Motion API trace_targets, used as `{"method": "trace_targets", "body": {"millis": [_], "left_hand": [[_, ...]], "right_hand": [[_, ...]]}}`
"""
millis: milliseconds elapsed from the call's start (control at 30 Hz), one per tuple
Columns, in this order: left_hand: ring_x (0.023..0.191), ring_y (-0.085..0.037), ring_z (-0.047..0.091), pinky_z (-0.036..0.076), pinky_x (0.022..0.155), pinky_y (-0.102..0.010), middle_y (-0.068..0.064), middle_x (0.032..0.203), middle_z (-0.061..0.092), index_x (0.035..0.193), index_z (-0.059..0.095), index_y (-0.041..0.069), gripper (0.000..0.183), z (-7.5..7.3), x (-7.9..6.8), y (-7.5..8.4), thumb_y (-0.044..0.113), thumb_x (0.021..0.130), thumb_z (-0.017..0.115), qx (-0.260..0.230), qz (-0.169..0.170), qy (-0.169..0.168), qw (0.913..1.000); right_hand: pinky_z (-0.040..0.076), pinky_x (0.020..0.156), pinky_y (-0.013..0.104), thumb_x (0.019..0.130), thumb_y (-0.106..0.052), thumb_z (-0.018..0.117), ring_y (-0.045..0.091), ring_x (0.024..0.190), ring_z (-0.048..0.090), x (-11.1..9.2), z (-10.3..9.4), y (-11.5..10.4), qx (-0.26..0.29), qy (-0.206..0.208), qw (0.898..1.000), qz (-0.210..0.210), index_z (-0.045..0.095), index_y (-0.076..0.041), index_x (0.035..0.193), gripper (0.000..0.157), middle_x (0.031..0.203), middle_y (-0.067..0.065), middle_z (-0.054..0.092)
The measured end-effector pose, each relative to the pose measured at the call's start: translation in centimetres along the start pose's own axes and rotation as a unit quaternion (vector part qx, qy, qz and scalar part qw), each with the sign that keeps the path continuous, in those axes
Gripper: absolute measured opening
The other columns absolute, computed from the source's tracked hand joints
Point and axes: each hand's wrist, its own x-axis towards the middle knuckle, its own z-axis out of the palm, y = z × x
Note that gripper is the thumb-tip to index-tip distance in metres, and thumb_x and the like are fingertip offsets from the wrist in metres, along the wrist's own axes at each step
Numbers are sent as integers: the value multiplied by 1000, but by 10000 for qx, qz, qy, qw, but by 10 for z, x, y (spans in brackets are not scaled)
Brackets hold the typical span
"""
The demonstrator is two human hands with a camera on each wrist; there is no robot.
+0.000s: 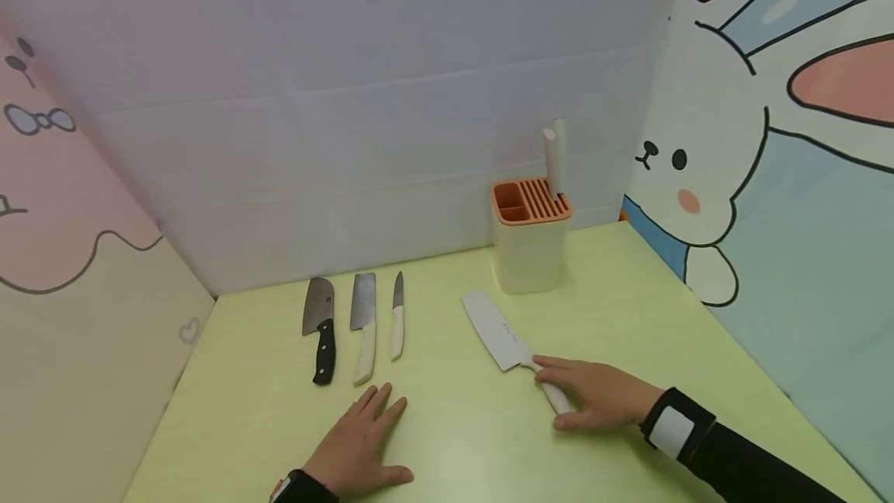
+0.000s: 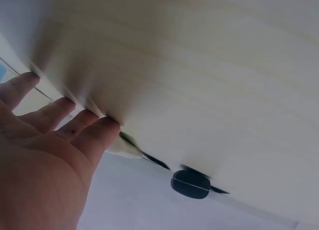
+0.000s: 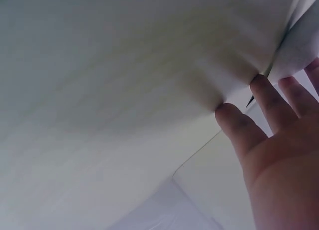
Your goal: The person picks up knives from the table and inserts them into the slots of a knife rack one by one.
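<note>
A broad white-bladed cleaver [image 1: 494, 328] lies on the table, its blade slanting away to the far left. My right hand [image 1: 601, 394] reaches over its pale handle [image 1: 556, 397], fingers beyond it and thumb near its butt. In the right wrist view, extended fingers [image 3: 271, 103] meet the tabletop beside the handle [image 3: 297, 45]. My left hand [image 1: 363, 441] rests on the table with spread fingers and holds nothing. Just beyond its fingertips lie a black-handled cleaver [image 1: 321, 328], a white-handled cleaver [image 1: 364, 324] and a small paring knife [image 1: 398, 317], side by side.
A cream knife block [image 1: 531, 254] with an orange slotted top stands at the back right. Two white handles [image 1: 555, 154] stick up from its slots. A pale wall [image 1: 349, 138] closes the back, and cartoon-printed panels [image 1: 803, 254] flank the yellow table [image 1: 447, 425].
</note>
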Motion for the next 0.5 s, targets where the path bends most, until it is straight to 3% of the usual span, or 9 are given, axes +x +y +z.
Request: {"method": "trace_targets", "body": {"millis": [167, 333, 500], "left_hand": [[134, -39, 23, 32, 104, -56, -19, 150, 27, 144, 38, 15, 103, -1, 1, 0, 84, 69, 49, -33, -14, -24, 10000], [133, -40, 26, 34, 102, -56, -21, 148, 29, 142, 40, 14, 102, -3, 0, 1, 83, 69, 51, -53, 42, 95, 9999], [132, -40, 26, 35, 102, -56, -21, 148, 30, 142, 41, 13, 101, -5, 0, 2, 83, 69, 51, -52, 68, 126, 9999]], "right_hand": [[45, 96, 44, 87, -53, 60, 14, 127, 40, -5, -4, 10, -23, 234, 9994, 246, 54, -25, 124, 47, 146, -4, 39], [49, 90, 42, 89, -27, 66, 16, 122, 46, -9, -5, 23, -158, 724, 9971, 151, 56, -25, 112, 25, 143, 0, 44], [48, 92, 42, 87, -6, 62, 18, 123, 45, -9, -8, 34, -255, 873, 9953, 328, 54, -21, 120, 38, 143, 2, 43]]}}
